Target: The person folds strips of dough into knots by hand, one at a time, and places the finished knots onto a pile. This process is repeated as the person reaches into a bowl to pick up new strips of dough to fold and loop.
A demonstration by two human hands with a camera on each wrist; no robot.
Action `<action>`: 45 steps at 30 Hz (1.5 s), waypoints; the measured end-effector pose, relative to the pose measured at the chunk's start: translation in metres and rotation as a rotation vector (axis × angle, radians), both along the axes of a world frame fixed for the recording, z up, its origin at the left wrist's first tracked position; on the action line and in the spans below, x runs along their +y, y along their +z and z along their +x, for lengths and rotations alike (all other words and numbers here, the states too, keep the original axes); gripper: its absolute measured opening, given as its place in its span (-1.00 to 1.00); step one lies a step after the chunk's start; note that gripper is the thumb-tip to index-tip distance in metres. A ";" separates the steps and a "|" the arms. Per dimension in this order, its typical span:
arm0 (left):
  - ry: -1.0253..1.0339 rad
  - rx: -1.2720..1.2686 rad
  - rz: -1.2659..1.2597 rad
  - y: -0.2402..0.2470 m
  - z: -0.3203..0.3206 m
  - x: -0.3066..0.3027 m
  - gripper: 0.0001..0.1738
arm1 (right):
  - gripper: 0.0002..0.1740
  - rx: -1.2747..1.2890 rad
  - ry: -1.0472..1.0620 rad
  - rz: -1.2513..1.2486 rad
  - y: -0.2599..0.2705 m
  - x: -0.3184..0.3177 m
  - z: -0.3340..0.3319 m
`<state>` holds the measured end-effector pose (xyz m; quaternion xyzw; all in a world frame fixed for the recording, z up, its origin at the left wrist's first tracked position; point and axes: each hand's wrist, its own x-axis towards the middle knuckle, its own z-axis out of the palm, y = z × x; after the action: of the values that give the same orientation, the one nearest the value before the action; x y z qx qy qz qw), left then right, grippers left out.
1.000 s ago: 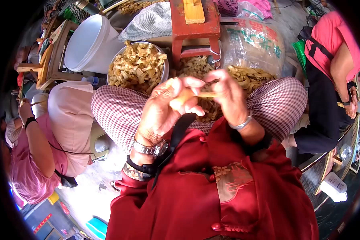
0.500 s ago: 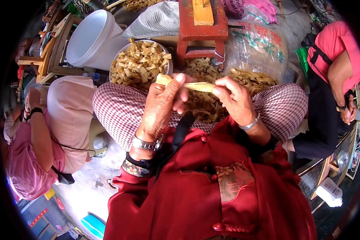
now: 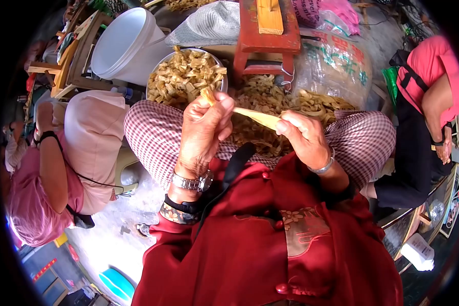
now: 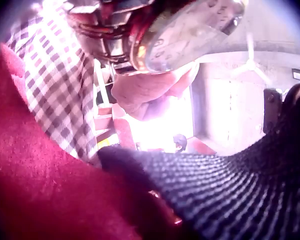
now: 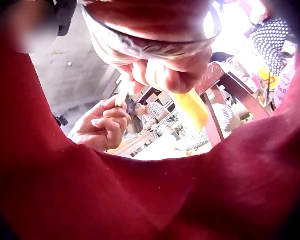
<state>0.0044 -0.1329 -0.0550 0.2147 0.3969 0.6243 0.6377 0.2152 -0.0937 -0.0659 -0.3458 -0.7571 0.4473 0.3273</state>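
A pale yellow, dried husk-like strip is stretched between both hands above the lap. My left hand pinches its left part between thumb and fingers, and a folded yellow end sticks out above the thumb. My right hand pinches the wider right end. In the right wrist view, the curled right fingers have a yellow husk end hanging below them, with the left hand farther off. Glare and a wristwatch hide most of the left wrist view.
Beyond the knees, a bowl holds a heap of folded husk pieces. Loose husks lie between the legs. A red stool, a white bucket and a clear plastic bag stand behind. People sit on both sides.
The hands were close together and blurred, then moved apart with the strip drawn out between them. Since then the right hand has come slightly lower, and the strip now slants down to the right.
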 end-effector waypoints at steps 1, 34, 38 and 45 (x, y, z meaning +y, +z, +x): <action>-0.001 0.007 0.022 0.001 0.000 -0.001 -0.96 | -0.77 -0.012 0.001 0.014 0.003 0.000 0.003; -0.733 0.088 0.117 0.031 0.006 -0.020 -0.50 | -0.73 0.182 0.049 0.076 0.006 -0.014 -0.014; -0.604 0.468 0.123 0.044 0.012 -0.018 -0.68 | -0.67 0.384 0.061 -0.451 0.013 -0.021 -0.016; -0.295 0.909 0.375 0.034 0.037 -0.008 -0.81 | -0.47 0.597 0.147 -0.705 0.003 -0.020 -0.021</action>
<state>0.0414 -0.1405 -0.0205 0.6291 0.4807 0.4315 0.4325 0.1946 -0.1133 -0.0631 -0.2373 -0.4540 0.7793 0.3608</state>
